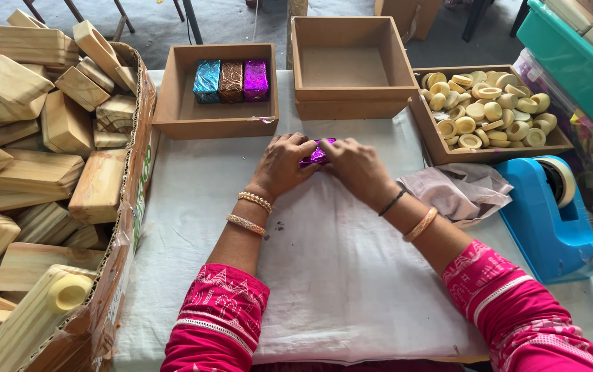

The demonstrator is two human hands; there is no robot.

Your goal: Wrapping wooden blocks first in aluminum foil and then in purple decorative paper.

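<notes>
Wooden blocks (42,131) in a carton, a blue tape dispenser (551,220), pale rings (493,110) in a tray.

- The left hand (281,165) and the right hand (356,165) both press on a small purple foil block (317,153) lying on the white surface (338,262).
- Behind them a shallow brown tray (172,103) holds three wrapped blocks (231,80): blue, brown and purple.
- At right, a box of pale rings (491,109) stands near a blue tape dispenser (551,220).
- At left, a carton holds wooden blocks (35,138).
</notes>
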